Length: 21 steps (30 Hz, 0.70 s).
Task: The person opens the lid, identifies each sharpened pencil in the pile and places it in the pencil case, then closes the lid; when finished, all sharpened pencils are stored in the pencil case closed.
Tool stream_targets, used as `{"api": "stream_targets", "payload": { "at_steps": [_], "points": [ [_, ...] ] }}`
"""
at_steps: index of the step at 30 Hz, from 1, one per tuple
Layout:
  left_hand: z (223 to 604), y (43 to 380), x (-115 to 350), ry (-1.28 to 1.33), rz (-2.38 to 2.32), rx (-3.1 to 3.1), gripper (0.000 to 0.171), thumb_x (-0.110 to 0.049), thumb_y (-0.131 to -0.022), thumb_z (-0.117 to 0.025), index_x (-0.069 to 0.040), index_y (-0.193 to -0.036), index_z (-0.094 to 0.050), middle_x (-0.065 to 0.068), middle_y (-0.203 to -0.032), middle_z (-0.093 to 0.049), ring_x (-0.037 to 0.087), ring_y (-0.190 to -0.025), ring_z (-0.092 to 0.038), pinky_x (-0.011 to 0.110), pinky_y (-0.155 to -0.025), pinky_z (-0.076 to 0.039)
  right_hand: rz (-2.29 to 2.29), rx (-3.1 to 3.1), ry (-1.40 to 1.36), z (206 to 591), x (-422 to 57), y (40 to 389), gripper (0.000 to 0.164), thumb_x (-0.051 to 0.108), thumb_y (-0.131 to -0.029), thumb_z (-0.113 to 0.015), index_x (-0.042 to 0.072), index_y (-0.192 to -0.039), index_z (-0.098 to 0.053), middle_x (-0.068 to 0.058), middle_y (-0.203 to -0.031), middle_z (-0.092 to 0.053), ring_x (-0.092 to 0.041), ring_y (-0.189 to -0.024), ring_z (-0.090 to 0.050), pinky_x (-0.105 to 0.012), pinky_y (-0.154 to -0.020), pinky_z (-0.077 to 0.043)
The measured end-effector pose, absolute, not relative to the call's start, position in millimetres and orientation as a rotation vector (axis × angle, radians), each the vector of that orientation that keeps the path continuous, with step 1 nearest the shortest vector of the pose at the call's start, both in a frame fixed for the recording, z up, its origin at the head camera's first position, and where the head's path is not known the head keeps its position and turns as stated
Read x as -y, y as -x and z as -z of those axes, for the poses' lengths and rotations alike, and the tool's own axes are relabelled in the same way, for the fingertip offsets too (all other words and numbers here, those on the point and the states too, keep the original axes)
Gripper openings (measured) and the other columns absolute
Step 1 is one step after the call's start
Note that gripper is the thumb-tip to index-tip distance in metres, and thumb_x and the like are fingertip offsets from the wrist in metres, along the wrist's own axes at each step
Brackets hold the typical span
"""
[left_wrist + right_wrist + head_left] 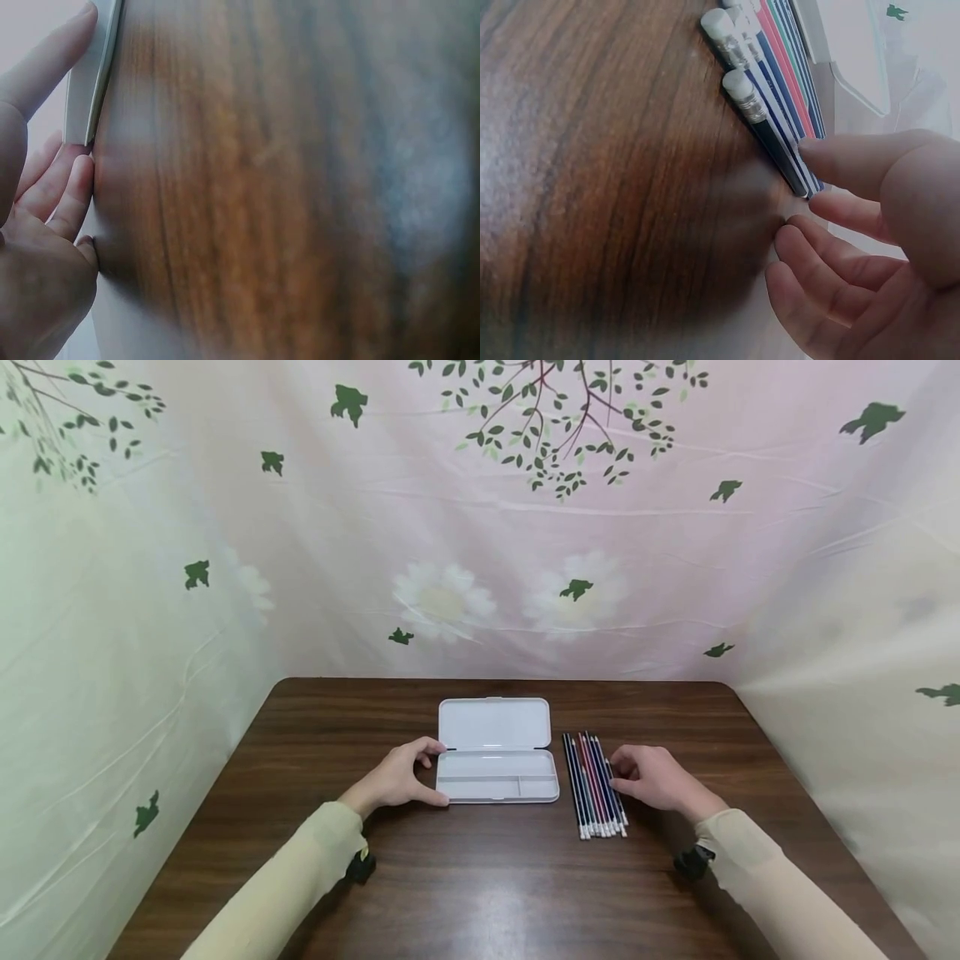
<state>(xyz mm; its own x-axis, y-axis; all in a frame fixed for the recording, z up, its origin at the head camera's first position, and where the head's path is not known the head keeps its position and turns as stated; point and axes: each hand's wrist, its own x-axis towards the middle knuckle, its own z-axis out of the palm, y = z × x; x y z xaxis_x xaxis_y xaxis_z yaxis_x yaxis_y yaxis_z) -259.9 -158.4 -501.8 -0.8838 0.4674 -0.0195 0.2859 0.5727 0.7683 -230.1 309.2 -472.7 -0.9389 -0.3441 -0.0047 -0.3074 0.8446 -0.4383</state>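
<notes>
An open white pencil case [497, 789] lies on the brown table, lid folded back, its compartments bare. My left hand [401, 775] holds its left end, thumb at the near corner and fingers at the far one. The left wrist view shows the case's side [91, 90] between that thumb and the fingers. Right of the case lies a row of pencils [588, 785], mostly dark with some red, white erasers toward me. At the row's right edge, my right hand [652, 777] pinches the outermost pencil [769, 142] with thumb and forefinger; its other fingers are bent near the tabletop.
The brown wood-grain table [480, 885] stretches out on all sides of the case and pencils. A pale cloth [495, 543] printed with leaves, birds and flowers hangs behind the table and along both sides.
</notes>
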Motion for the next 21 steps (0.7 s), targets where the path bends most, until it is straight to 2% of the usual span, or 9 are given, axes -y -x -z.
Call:
{"api": "stream_targets", "payload": {
  "at_steps": [21],
  "points": [
    [503.5,262.4,159.4,-0.602,-1.196,-2.577,0.082,-0.039,-0.067,-0.102,-0.019,-0.135,-0.061,-0.002,-0.132,-0.063,0.017,-0.111,-0.057,0.04,-0.1,-0.047,0.631,-2.984,0.443,471.8,-305.9,229.8,0.029,0.007,-0.082,-0.079,-0.003,-0.107,-0.069,-0.007,-0.084,-0.072,-0.021,-0.077,-0.068,-0.043,-0.069,-0.056]
  ]
}}
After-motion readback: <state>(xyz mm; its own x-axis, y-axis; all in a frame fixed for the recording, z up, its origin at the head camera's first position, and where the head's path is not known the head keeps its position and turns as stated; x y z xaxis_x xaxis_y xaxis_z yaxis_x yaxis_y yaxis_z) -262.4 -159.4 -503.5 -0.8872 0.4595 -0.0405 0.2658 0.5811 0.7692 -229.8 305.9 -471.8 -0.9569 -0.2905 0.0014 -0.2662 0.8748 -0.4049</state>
